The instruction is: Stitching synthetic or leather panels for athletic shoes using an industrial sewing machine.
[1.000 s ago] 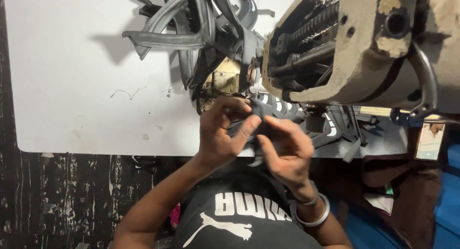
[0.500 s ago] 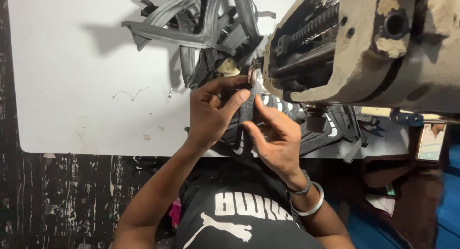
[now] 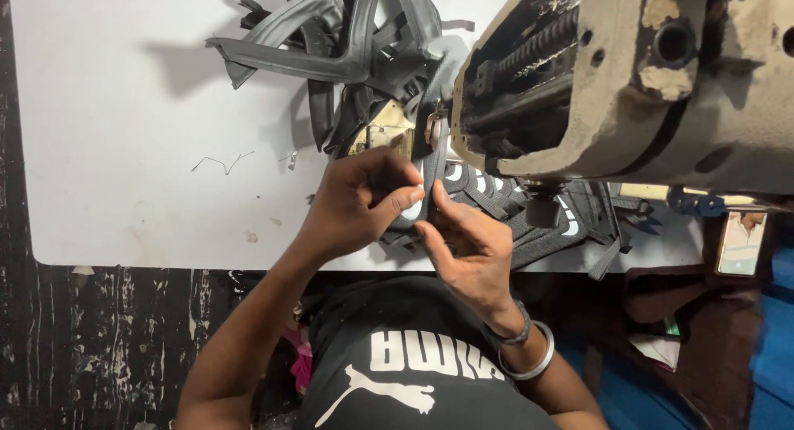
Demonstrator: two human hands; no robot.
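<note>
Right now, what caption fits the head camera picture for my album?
Left hand and right hand pinch a dark strap at a sewing machine.

1. Phone-like screen (image 3: 741, 242): far right, just beyond the white table's right edge, under the sewing machine's head. Upright rounded rectangle with a pale frame; the display shows warm orange-brown tones at the top and a lighter area below. Detail is too small to make out.
2. Small green-and-white card or packet (image 3: 672, 327): lower right, below the screen, on the dark brown surface beside the blue area. Only a corner is visible; cannot tell what kind it is.
3. White paper-like piece (image 3: 657, 347): just under the green item, lying flat with an irregular edge. It may be a label or a scrap; unclear.
</note>
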